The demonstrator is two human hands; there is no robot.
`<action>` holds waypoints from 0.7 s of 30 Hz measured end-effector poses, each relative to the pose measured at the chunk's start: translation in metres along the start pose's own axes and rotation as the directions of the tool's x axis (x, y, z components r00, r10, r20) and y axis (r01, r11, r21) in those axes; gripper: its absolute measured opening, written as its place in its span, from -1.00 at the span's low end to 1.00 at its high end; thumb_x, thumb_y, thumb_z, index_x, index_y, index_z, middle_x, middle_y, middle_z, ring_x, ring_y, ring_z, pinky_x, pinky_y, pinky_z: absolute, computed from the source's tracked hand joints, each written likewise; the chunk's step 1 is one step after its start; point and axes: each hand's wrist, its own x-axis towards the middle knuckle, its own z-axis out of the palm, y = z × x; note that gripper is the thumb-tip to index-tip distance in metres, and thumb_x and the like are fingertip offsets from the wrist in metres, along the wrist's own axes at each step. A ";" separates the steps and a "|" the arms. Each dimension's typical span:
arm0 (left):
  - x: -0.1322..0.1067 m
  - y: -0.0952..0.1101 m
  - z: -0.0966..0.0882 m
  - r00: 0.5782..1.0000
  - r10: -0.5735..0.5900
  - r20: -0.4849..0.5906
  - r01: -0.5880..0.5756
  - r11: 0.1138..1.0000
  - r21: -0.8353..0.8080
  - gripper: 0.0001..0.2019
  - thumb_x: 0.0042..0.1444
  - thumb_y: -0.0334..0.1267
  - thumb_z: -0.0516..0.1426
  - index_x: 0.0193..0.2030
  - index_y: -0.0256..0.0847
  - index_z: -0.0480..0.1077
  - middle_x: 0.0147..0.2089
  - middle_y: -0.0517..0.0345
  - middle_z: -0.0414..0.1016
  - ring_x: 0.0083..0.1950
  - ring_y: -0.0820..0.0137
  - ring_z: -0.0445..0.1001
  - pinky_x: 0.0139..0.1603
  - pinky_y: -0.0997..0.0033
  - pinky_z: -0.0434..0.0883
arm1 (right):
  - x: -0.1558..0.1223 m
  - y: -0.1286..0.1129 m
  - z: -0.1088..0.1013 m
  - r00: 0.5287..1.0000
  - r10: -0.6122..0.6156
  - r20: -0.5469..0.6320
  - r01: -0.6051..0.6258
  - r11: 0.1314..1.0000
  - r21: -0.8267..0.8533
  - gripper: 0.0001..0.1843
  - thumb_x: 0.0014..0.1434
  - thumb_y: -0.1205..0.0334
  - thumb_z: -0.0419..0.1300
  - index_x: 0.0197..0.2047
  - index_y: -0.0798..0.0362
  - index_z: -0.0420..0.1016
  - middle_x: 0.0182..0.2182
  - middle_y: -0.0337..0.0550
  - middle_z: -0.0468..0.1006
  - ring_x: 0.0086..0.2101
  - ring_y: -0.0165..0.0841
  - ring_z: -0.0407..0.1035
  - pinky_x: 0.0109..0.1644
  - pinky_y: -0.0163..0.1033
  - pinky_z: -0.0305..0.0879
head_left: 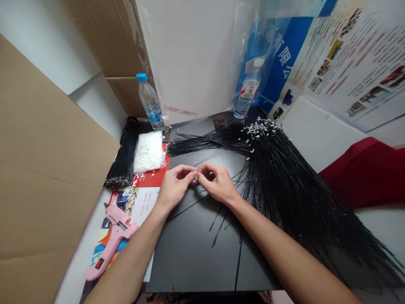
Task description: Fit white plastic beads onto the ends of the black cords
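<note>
My left hand (175, 184) and my right hand (217, 181) meet fingertip to fingertip over a black board (190, 249). Both are pinched on a small white piece (196, 174) at the end of a thin black strand (186, 209), which trails down across the board toward me. A big fan of black strands with white tips (284, 181) lies just right of my right hand. A smaller bundle of bare black strands (202, 141) lies behind both hands.
A bag of small white pieces (148, 151) and a tied black strand bundle (124, 158) lie at the left. A pink glue gun (112, 240) rests on a printed sheet. Two water bottles (150, 101) (248, 90) stand behind. Cardboard (41, 169) walls the left; red cloth (367, 173) sits right.
</note>
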 end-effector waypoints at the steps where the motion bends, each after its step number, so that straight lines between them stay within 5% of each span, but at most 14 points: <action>1: 0.000 0.000 0.000 1.000 -0.001 -0.001 0.001 1.000 -0.004 -0.71 -0.09 -0.10 0.37 -0.32 -0.27 0.55 -0.36 0.11 0.61 -0.37 0.40 0.55 -0.22 0.37 0.51 | 0.000 0.000 0.000 1.000 -0.010 -0.006 0.010 1.000 -0.008 -0.86 0.13 0.23 0.17 -0.42 0.09 0.46 -0.53 -0.29 0.46 -0.55 -0.51 0.21 -0.44 -0.38 0.13; 9: 0.000 0.003 -0.002 0.998 -0.065 0.022 0.066 0.997 -0.036 -0.74 -0.12 -0.17 0.38 -0.32 -0.27 0.55 -0.35 0.12 0.63 -0.38 0.42 0.56 -0.22 0.37 0.53 | 0.000 -0.001 -0.001 0.999 -0.035 -0.031 0.034 0.999 -0.026 -0.87 0.11 0.24 0.15 -0.44 0.08 0.44 -0.55 -0.28 0.46 -0.53 -0.49 0.26 -0.44 -0.39 0.14; 21: -0.003 0.000 -0.003 0.999 0.048 -0.017 -0.046 0.993 0.109 -0.81 -0.05 -0.21 0.33 -0.33 -0.28 0.57 -0.35 0.05 0.65 -0.36 0.36 0.59 -0.25 0.35 0.54 | 0.000 0.000 -0.001 0.982 -0.185 -0.025 0.180 0.976 -0.120 -0.87 0.12 0.31 0.14 -0.46 0.07 0.43 -0.53 -0.27 0.49 -0.49 -0.48 0.32 -0.37 -0.38 0.20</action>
